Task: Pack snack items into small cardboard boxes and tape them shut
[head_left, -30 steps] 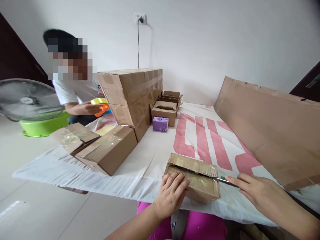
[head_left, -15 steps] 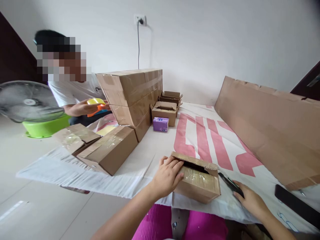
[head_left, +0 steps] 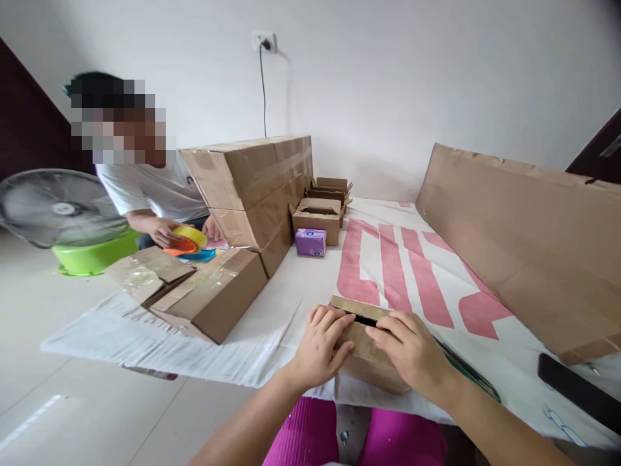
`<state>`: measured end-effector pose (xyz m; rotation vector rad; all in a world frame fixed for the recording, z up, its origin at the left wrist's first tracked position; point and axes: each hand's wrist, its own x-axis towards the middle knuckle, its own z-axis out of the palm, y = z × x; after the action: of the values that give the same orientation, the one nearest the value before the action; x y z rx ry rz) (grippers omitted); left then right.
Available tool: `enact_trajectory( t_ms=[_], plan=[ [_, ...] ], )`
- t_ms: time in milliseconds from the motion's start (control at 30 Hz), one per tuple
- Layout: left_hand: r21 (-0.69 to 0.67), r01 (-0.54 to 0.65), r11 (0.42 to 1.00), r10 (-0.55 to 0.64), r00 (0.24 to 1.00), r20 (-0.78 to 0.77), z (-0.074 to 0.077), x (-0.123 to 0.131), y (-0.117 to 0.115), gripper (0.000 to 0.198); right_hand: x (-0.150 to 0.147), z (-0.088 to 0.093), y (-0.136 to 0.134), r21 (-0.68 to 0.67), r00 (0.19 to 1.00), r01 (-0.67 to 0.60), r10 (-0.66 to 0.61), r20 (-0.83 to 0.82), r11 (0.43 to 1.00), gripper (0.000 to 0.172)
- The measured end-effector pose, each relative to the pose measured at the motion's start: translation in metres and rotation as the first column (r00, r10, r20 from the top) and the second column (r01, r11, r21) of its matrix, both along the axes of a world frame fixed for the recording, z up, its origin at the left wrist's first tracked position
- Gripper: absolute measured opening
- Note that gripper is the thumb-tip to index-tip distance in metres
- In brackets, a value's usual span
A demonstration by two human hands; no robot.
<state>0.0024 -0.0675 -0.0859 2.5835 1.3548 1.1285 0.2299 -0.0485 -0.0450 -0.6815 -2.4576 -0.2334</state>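
A small taped cardboard box (head_left: 361,343) lies near the front edge of the white sheet (head_left: 301,285), its top flaps slit apart along a dark gap. My left hand (head_left: 321,346) rests on the box's left end with the fingers curled over the near flap. My right hand (head_left: 412,353) lies on the right half of the box, fingertips at the gap. Both hands are closed on the flaps. A dark utility knife (head_left: 466,369) lies on the sheet just right of my right wrist.
A stack of large taped cartons (head_left: 252,188) stands mid-left, two flatter boxes (head_left: 204,291) before it, small open boxes (head_left: 317,217) and a purple packet (head_left: 311,241) behind. Another person (head_left: 145,188) handles a tape roll (head_left: 187,241). A fan (head_left: 58,207) stands left, a cardboard sheet (head_left: 524,239) right, a black phone (head_left: 577,391) nearby.
My right hand has let go of the knife on the sheet and come onto the box top. The other person has lowered the tape roll onto a flat box.
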Motion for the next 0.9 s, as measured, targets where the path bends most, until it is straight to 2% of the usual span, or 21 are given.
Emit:
enact_trajectory(
  t_ms=[67,167,233,300,433,567,633,900],
  plan=[
    [0.011,-0.003,1.000,0.003,1.000,-0.002,-0.001,0.000,-0.001,0.037,-0.011,-0.001,0.007,0.005,0.999,0.016,-0.017,0.047,1.000,0.019],
    [0.018,-0.002,1.000,0.002,1.000,-0.001,-0.002,0.000,-0.002,0.038,-0.017,-0.005,0.012,0.048,0.994,0.034,-0.039,0.100,0.998,0.023],
    [0.016,-0.011,1.000,0.011,1.000,0.001,-0.003,0.001,-0.001,0.038,-0.018,-0.007,0.008,0.096,0.994,0.049,-0.058,0.095,0.994,0.023],
    [0.005,-0.041,0.999,0.041,0.999,0.000,-0.004,0.002,0.000,0.037,-0.019,-0.010,0.001,0.112,0.995,0.013,-0.025,0.101,0.994,0.024],
    [-0.027,-0.062,0.998,0.062,0.998,0.002,-0.004,0.004,0.002,0.036,-0.011,-0.013,-0.011,0.009,0.995,-0.064,0.063,0.075,0.998,0.026],
    [-0.016,-0.049,0.999,0.049,0.999,0.009,-0.002,0.005,0.002,0.036,0.000,-0.012,-0.003,-0.053,0.992,0.102,-0.105,-0.072,0.993,0.015],
    [-0.006,-0.056,0.998,0.057,0.998,0.013,-0.002,0.006,0.001,0.036,0.000,-0.011,0.002,-0.029,0.985,0.152,-0.153,-0.073,0.988,0.019],
    [0.008,-0.063,0.998,0.063,0.998,0.016,-0.003,0.007,-0.004,0.037,-0.014,-0.021,0.003,0.087,0.991,0.132,-0.129,-0.043,0.987,0.023]
  ],
)
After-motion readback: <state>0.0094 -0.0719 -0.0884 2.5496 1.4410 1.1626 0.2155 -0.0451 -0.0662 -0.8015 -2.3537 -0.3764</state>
